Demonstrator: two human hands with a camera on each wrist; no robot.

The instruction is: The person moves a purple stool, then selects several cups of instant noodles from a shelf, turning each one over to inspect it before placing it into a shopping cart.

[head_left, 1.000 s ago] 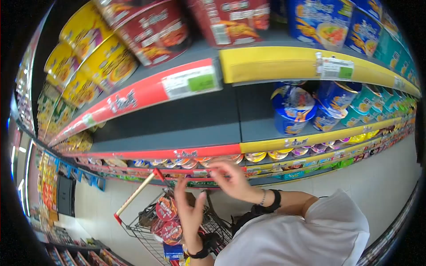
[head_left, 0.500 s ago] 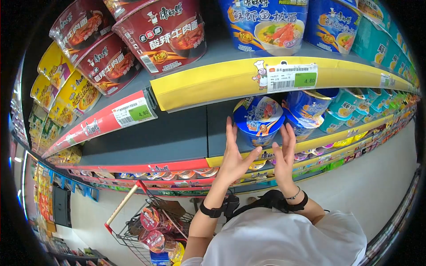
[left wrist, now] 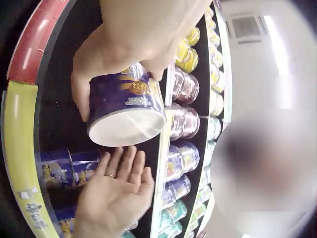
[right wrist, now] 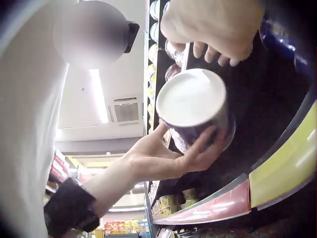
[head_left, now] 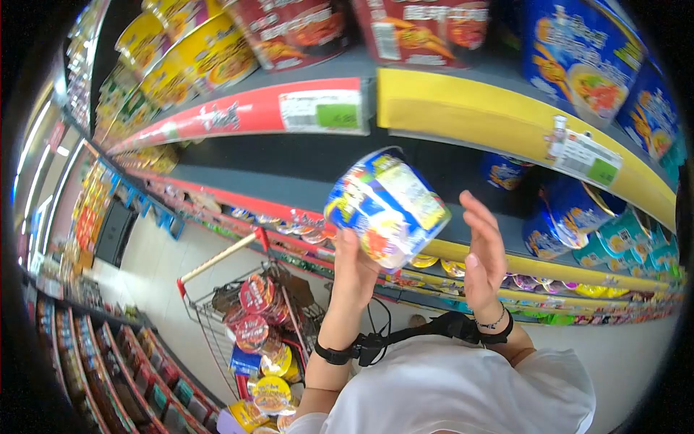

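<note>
My left hand (head_left: 354,267) grips a blue instant noodle cup (head_left: 390,210) in front of the lower shelf, thumb on one side and fingers round the other. The cup is tilted; its white base (right wrist: 192,97) shows in both wrist views. To the right of the cup, my right hand (head_left: 486,260) is raised with its fingers extended, holding nothing. In the left wrist view that right hand (left wrist: 116,198) appears palm up just beyond the base. More blue noodle cups (head_left: 564,217) stand on the lower shelf to the right.
A wire shopping cart (head_left: 224,318) below left carries red, yellow and blue noodle packs. Above, a yellow shelf edge (head_left: 463,108) and a red one (head_left: 246,112) jut forward under large red and blue cups. Another stocked rack (head_left: 108,369) stands lower left.
Half a second ago both hands were around a blue cup on the lower shelf. The left hand has brought it out and to the left, tilting it; the right hand has come off it.
</note>
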